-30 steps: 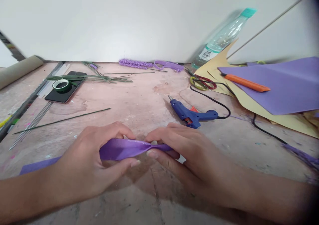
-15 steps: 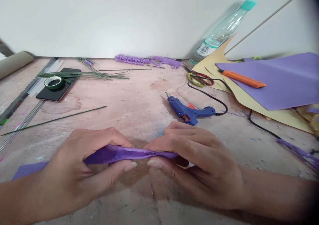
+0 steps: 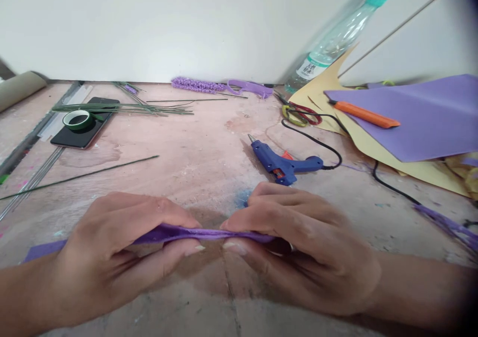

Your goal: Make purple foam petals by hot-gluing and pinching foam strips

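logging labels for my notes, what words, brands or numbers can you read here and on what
Label on the clear plastic bottle: dark print, too blurred to read.
Blue glue gun, green tape roll, phone: no text shows.
Purple strip held by left hand and right hand: no print.

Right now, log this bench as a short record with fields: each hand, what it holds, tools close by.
Left hand: pinches the purple strip between thumb and fingers
Right hand: pinches the same strip, beside the left
Nearest tool: blue glue gun, lying just beyond the right hand
Far left: green tape roll on a phone
Far right: orange cutter on a purple sheet
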A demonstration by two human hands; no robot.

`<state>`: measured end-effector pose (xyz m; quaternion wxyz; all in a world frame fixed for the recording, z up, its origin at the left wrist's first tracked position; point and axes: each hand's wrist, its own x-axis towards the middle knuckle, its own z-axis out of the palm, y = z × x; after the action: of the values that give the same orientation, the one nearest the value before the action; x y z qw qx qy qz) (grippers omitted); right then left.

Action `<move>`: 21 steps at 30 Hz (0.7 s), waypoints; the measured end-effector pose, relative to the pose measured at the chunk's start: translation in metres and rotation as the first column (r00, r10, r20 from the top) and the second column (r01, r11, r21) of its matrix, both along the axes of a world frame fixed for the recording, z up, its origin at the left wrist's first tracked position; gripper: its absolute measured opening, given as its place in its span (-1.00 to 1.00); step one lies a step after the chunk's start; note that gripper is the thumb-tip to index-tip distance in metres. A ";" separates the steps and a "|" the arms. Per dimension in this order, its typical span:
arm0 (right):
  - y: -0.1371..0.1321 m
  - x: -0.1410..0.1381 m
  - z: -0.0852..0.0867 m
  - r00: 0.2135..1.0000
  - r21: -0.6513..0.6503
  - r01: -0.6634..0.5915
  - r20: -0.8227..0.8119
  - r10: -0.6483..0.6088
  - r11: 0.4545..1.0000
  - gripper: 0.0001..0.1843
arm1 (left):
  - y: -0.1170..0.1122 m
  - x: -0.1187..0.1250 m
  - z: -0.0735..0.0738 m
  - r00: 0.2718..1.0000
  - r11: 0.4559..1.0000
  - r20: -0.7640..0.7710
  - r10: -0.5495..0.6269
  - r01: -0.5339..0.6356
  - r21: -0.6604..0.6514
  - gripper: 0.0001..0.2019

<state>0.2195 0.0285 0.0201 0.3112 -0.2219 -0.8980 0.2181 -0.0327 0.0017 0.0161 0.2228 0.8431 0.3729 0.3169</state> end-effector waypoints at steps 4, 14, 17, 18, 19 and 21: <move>0.000 -0.001 -0.001 1.000 -0.001 -0.002 -0.019 0.002 1.000 -0.88 | 0.001 -0.001 0.002 1.000 1.000 -0.028 0.002 -0.001 0.025 -0.88; 0.001 0.000 0.000 0.999 0.024 -0.037 -0.004 0.037 0.999 -0.85 | -0.003 -0.005 -0.001 0.999 0.997 -0.044 0.026 -0.030 -0.077 -0.77; 0.001 0.001 0.002 0.998 0.029 -0.056 0.005 0.056 0.998 -0.83 | -0.003 -0.007 -0.007 1.000 0.997 -0.014 0.016 -0.017 -0.075 -0.72; 0.002 0.001 0.003 0.998 0.032 -0.061 0.006 0.060 0.998 -0.82 | -0.003 -0.007 -0.007 1.000 0.997 -0.013 0.027 -0.028 -0.071 -0.71; 0.002 0.001 0.004 0.998 0.036 -0.067 0.006 0.067 0.997 -0.82 | -0.004 -0.007 -0.007 0.999 0.997 -0.014 0.038 -0.039 -0.061 -0.71; 0.002 0.002 0.005 0.997 0.040 -0.078 0.012 0.078 0.996 -0.85 | -0.004 -0.007 -0.002 0.998 0.998 -0.020 0.053 -0.054 -0.041 -0.71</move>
<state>0.2210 0.0302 0.0248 0.3024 -0.1814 -0.9118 0.2105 -0.0398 -0.0025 0.0137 0.2281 0.8311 0.4038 0.3070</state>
